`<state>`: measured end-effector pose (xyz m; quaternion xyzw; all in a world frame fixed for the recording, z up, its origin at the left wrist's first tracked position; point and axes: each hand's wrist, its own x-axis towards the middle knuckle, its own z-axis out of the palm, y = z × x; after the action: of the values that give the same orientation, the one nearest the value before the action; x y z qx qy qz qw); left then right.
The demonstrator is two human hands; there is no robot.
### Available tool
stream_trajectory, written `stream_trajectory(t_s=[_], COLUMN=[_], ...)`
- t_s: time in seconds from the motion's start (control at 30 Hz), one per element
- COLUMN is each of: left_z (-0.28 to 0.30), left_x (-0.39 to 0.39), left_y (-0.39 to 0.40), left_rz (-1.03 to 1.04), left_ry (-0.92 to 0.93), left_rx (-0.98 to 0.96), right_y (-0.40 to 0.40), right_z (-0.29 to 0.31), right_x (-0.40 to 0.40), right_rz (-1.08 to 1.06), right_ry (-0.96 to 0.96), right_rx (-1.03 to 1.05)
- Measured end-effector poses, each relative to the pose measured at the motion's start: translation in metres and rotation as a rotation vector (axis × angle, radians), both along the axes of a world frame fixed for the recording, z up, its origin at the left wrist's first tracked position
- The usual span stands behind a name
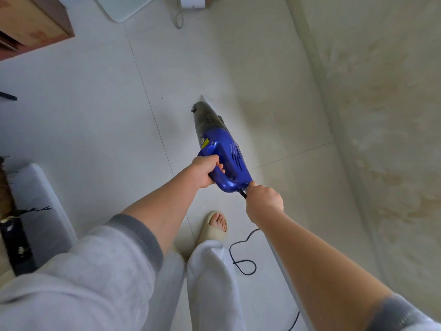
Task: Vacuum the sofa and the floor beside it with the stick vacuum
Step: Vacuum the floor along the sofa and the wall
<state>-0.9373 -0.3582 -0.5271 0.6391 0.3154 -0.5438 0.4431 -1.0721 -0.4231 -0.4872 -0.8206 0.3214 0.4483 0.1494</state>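
Note:
The blue stick vacuum (224, 154) points down and away from me at the pale tiled floor (95, 111), its dark dust cup toward the floor beside the sofa. My left hand (207, 171) is closed around its blue handle. My right hand (263, 201) grips the black cord (241, 256) where it leaves the back of the handle. The cord loops on the floor by my foot. The cream sofa (386, 120) fills the right side; its front face runs along the floor edge. The vacuum's lower end is hidden behind its body.
A wooden cabinet (31, 25) stands at the top left. A white mat (124, 5) and a white device with a cable (192, 2) lie at the top. A grey seat (38, 211) with dark items is at the left. My sandalled foot (216, 225) is below the vacuum.

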Motion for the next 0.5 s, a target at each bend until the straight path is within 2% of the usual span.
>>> stream_trajectory(t_s=[0.23,0.5], left_z=[0.000,0.000], left_x=[-0.001,0.027], left_y=[-0.006,0.035], left_rz=[-0.011,-0.026], left_ry=[0.006,0.023], left_rx=[-0.026,-0.051], right_y=[0.000,0.041], right_z=[0.004,0.014], right_x=[0.000,0.030], right_rz=[-0.025,-0.009], right_ry=[0.038,0.065], right_rx=[0.003,-0.010])
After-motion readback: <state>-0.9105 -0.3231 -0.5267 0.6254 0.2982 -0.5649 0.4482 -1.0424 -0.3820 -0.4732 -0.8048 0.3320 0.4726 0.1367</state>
